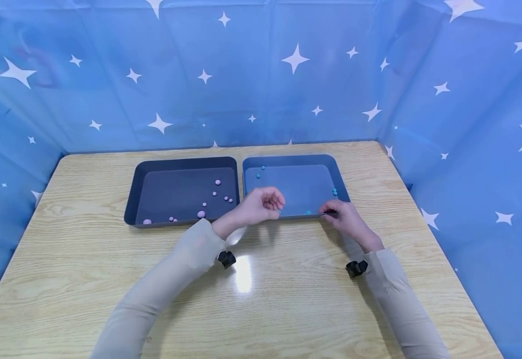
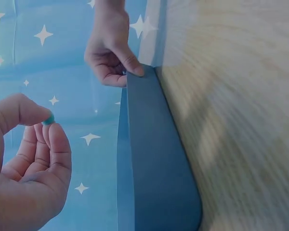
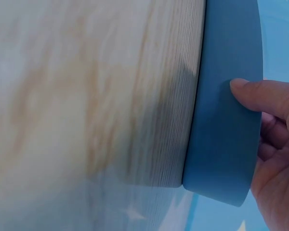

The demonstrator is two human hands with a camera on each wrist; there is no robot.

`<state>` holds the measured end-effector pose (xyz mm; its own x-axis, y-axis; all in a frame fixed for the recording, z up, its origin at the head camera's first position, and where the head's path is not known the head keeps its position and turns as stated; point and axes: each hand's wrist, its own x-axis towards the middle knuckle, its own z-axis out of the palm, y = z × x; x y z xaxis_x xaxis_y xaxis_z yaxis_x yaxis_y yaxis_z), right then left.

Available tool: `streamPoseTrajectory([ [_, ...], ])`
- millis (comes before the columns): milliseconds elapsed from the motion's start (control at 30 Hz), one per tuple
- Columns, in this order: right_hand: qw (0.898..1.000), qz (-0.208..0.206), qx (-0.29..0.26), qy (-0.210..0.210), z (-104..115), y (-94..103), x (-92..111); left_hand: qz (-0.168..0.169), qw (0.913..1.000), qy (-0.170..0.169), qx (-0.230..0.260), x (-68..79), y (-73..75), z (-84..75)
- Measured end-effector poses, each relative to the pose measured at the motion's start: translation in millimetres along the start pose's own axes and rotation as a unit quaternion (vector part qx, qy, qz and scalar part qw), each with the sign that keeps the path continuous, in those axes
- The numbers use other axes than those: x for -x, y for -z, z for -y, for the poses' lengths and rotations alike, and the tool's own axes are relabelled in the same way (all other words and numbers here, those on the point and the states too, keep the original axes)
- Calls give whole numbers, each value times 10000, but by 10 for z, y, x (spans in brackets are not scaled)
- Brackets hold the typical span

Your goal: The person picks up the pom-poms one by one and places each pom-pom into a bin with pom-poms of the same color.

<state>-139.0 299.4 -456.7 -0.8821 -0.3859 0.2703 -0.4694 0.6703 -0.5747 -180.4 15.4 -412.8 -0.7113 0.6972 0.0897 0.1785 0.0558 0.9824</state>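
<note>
Between thumb and fingertip, my left hand (image 1: pixel 259 205) pinches a small teal ball (image 2: pixel 48 119), held over the near left part of the blue tray (image 1: pixel 294 182). My right hand (image 1: pixel 344 219) grips that tray's front wall near its right corner. In the right wrist view the thumb (image 3: pixel 248 92) presses the wall's outer face, with the other fingers behind it. Inside the blue tray lie several teal balls: one (image 1: pixel 258 175) with another at the back left, a pair (image 1: pixel 335 192) by the right wall, and some (image 1: pixel 308 213) along the front.
A dark tray (image 1: pixel 180 166) stands to the left of the blue one, holding several pale purple balls (image 1: pixel 201 214) of different sizes. Both trays sit toward the back of the wood-grain table (image 1: pixel 279 299). Blue curtains (image 1: pixel 261 75) with white stars enclose the table's back and sides.
</note>
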Motion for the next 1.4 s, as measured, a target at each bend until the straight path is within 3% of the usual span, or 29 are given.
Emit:
streamPoseTrajectory([
  [233, 10000, 4, -39, -16, 0, -1, 1, -382, 9979, 390, 358, -141, 57, -49],
  [700, 9999, 59, -68, -88, 28, 9, -7, -710, 9903, 521, 1077, -392, 149, -88],
  [1000, 9999, 26, -124, -15, 24, 6, -11, -849, 9857, 727, 1265, -534, 163, -96],
  [1400, 9999, 38, -107, -78, 25, 3, -9, -1263, 9801, 1002, 1157, -658, 174, 44],
])
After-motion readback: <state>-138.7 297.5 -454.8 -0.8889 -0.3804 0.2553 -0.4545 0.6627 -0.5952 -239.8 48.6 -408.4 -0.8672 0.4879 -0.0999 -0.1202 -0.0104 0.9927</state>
